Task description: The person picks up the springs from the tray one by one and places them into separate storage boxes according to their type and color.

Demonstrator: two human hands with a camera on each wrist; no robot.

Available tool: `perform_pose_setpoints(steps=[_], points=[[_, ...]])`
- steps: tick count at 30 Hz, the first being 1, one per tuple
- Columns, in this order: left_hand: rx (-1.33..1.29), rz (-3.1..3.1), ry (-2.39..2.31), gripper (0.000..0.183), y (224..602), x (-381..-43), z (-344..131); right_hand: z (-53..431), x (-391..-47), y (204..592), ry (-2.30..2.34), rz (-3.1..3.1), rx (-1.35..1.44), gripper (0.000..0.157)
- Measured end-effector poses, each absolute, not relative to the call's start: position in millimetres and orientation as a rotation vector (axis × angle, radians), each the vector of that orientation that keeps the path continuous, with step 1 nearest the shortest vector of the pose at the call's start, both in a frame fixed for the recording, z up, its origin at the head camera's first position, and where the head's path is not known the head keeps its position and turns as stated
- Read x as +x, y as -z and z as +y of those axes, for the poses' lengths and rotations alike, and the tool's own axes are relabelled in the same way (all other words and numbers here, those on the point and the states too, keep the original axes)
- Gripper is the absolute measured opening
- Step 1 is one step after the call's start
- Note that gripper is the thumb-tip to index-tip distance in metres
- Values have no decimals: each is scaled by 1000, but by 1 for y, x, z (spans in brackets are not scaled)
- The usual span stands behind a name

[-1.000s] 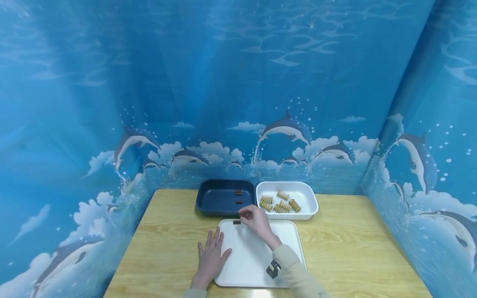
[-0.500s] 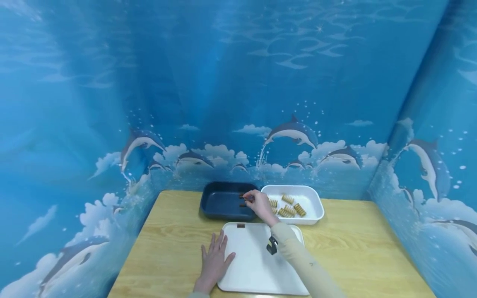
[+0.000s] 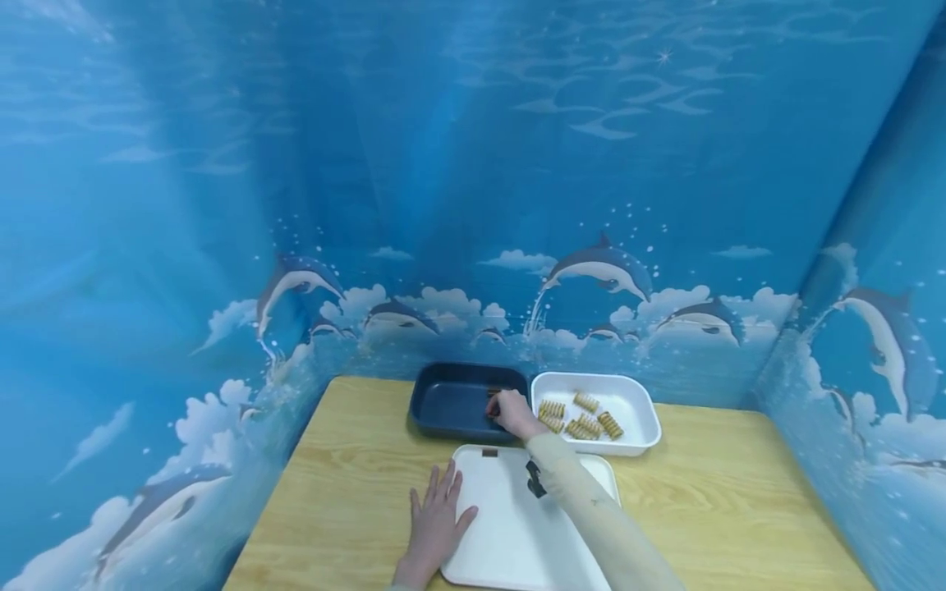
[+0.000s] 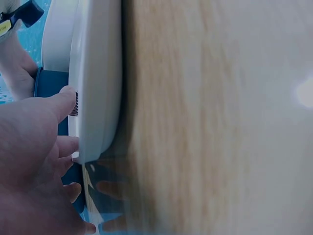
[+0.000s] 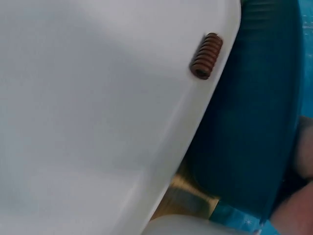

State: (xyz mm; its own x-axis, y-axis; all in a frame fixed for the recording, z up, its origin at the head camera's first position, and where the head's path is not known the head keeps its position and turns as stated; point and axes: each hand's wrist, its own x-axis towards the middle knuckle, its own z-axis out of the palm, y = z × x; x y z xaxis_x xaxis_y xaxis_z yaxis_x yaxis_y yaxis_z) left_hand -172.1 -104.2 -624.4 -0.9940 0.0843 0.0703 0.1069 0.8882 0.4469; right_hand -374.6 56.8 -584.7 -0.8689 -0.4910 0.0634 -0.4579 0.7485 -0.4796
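A brown coil spring lies at the far edge of the white tray; the right wrist view shows this spring close up. My right hand reaches into the right part of the dark blue bin, fingertips pinching what looks like another brown spring, mostly hidden by the fingers. A brown spring rests just beyond those fingertips in the bin. My left hand rests at the tray's left edge, fingers extended and spread, with its thumb over the rim.
Several yellow-gold springs lie in a white bin to the right of the blue one. All stand on a wood-grain table, with a blue dolphin-print curtain behind and at the sides.
My right hand has moved from the tray's far edge into the dark blue bin, carrying a brown spring, and lowered there. The left hand stays at the tray's edge. The head view has shifted slightly.
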Motion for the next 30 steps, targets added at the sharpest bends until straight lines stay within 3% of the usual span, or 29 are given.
perform_pose_setpoints(steps=[7, 12, 20, 30], points=[[-173, -3001, 709, 65, 627, -169, -96, 64, -373, 587, 722, 2954, -678, 19], [-196, -2981, 711, 64, 624, -167, -94, 69, -364, 582, 945, 3042, -654, 18], [-173, -3001, 691, 64, 622, -169, -99, 69, -334, 568, 1452, 2960, -555, 15], [-171, -2973, 731, 63, 620, -170, -104, 72, -291, 582, 1574, 2945, -641, 18]])
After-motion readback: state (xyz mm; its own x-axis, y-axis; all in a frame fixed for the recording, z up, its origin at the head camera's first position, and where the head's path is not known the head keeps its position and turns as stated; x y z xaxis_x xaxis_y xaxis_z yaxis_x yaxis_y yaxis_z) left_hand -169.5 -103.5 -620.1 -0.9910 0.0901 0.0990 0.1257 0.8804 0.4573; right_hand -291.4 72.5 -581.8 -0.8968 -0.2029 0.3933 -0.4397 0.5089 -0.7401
